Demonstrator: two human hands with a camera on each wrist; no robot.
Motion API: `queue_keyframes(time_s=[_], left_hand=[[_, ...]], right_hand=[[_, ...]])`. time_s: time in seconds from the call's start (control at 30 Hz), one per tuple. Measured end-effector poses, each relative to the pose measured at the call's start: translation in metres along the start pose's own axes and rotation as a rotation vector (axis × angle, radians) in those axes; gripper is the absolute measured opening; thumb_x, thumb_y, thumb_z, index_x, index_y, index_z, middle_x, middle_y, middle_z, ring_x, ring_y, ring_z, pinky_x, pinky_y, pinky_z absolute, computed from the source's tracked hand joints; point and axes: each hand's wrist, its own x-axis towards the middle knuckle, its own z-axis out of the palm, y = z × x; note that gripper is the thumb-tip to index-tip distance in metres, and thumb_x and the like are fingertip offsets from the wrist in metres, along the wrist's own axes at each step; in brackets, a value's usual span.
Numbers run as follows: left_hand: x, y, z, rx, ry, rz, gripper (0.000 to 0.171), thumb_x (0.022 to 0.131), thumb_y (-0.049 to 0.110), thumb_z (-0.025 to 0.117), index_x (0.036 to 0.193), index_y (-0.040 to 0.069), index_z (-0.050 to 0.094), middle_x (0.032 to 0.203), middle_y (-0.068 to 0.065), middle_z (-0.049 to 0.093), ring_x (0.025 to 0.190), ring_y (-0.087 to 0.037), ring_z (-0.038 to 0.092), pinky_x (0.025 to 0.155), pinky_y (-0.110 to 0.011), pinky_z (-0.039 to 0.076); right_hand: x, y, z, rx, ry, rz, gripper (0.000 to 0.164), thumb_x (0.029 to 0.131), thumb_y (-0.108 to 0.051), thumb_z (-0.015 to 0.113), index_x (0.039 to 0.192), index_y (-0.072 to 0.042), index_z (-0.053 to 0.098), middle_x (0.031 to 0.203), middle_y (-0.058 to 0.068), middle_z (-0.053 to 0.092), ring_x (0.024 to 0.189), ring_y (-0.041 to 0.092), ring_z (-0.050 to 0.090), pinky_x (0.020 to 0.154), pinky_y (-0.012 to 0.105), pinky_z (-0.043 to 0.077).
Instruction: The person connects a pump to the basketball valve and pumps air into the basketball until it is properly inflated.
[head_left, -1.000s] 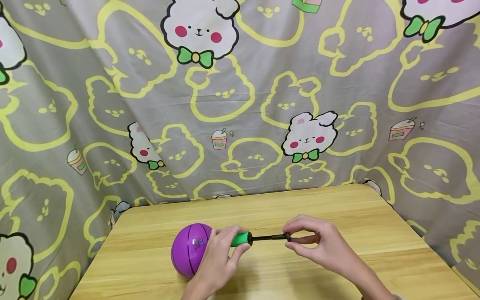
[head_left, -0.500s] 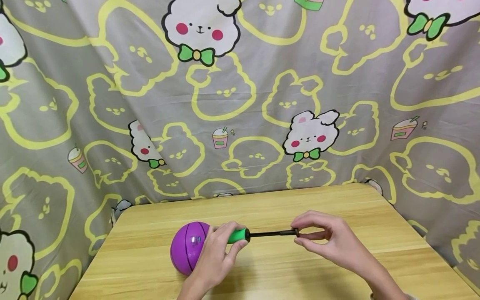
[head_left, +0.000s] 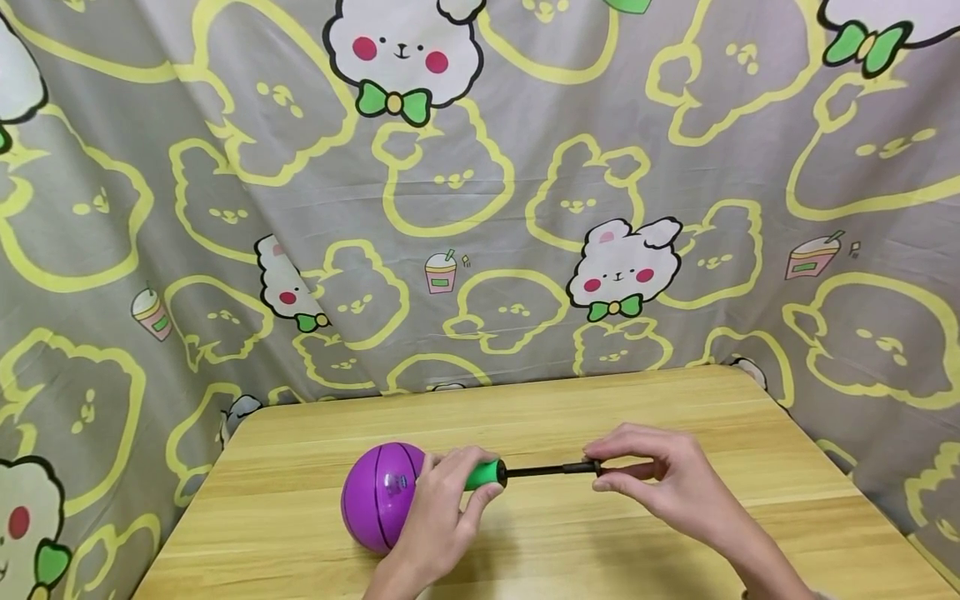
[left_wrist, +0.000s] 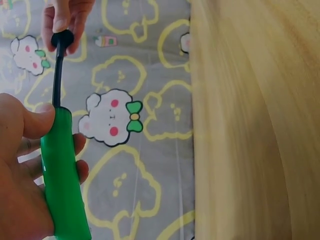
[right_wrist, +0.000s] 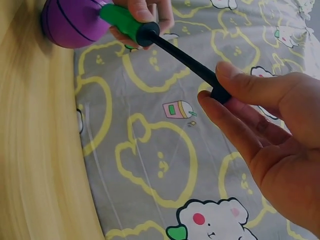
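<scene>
A small hand pump [head_left: 482, 475] with a green barrel and a black rod lies level between both hands, its rod drawn out to the right. My left hand [head_left: 442, 512] grips the green barrel, thumb along its side, as the left wrist view shows the barrel [left_wrist: 64, 170] across the fingers. With thumb and fingertips my right hand [head_left: 667, 475] pinches the black end knob [right_wrist: 220, 93] of the rod. Beside the left hand a purple basketball [head_left: 378, 498] rests on the table; in the right wrist view the pump's far end meets the ball [right_wrist: 75, 22].
The wooden table [head_left: 675, 400] lies under both hands, its back edge against a grey curtain [head_left: 510, 208] printed with yellow outlines and white cartoon animals. The curtain also hangs along the left and right sides.
My right hand has moved a little to the right, drawing the black rod further out of the green barrel. The left hand and the ball stay nearly in place.
</scene>
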Motion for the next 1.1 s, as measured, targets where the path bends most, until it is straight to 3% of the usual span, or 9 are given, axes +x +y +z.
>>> queue_keyframes(time_s=[0.33, 0.6, 0.8, 0.93, 1.1], left_hand=[[-0.003, 0.004, 0.004, 0.035, 0.002, 0.026, 0.018, 0.098, 0.027, 0.07, 0.113, 0.018, 0.066, 0.106, 0.015, 0.068, 0.099, -0.004, 0.064, 0.085, -0.04, 0.038], [-0.004, 0.009, 0.01, 0.051, -0.007, 0.051, 0.017, 0.096, 0.025, 0.071, 0.111, 0.018, 0.066, 0.103, 0.014, 0.067, 0.099, -0.005, 0.064, 0.084, -0.038, 0.037], [-0.005, 0.011, 0.014, 0.052, -0.046, 0.062, 0.017, 0.099, 0.028, 0.067, 0.113, 0.018, 0.066, 0.102, 0.013, 0.067, 0.096, -0.004, 0.063, 0.086, -0.04, 0.038], [-0.005, 0.01, 0.013, 0.046, -0.069, 0.062, 0.018, 0.101, 0.031, 0.063, 0.115, 0.019, 0.065, 0.102, 0.013, 0.066, 0.091, -0.002, 0.06, 0.086, -0.04, 0.039], [-0.005, 0.009, 0.01, 0.028, -0.086, 0.055, 0.016, 0.102, 0.032, 0.063, 0.114, 0.021, 0.065, 0.101, 0.015, 0.065, 0.089, 0.001, 0.059, 0.086, -0.04, 0.041]], right_hand=[[0.004, 0.007, 0.027, 0.032, 0.039, -0.029, 0.03, 0.08, 0.005, 0.083, 0.107, -0.007, 0.078, 0.104, 0.006, 0.075, 0.094, 0.018, 0.073, 0.068, 0.035, 0.06], [0.002, 0.014, 0.051, 0.05, 0.065, 0.007, 0.033, 0.08, 0.001, 0.084, 0.108, -0.017, 0.079, 0.103, 0.002, 0.076, 0.095, 0.018, 0.074, 0.066, 0.035, 0.06], [0.002, 0.019, 0.069, 0.016, 0.093, -0.085, 0.031, 0.081, 0.0, 0.083, 0.109, -0.012, 0.078, 0.101, 0.006, 0.076, 0.091, 0.019, 0.074, 0.063, 0.032, 0.059], [0.001, 0.019, 0.073, 0.014, 0.099, -0.111, 0.032, 0.081, 0.002, 0.082, 0.11, -0.01, 0.077, 0.101, 0.008, 0.075, 0.091, 0.019, 0.074, 0.062, 0.031, 0.059], [0.001, 0.017, 0.071, 0.032, 0.057, -0.065, 0.029, 0.085, -0.002, 0.081, 0.111, -0.014, 0.076, 0.104, 0.004, 0.074, 0.094, 0.018, 0.073, 0.066, 0.032, 0.06]])
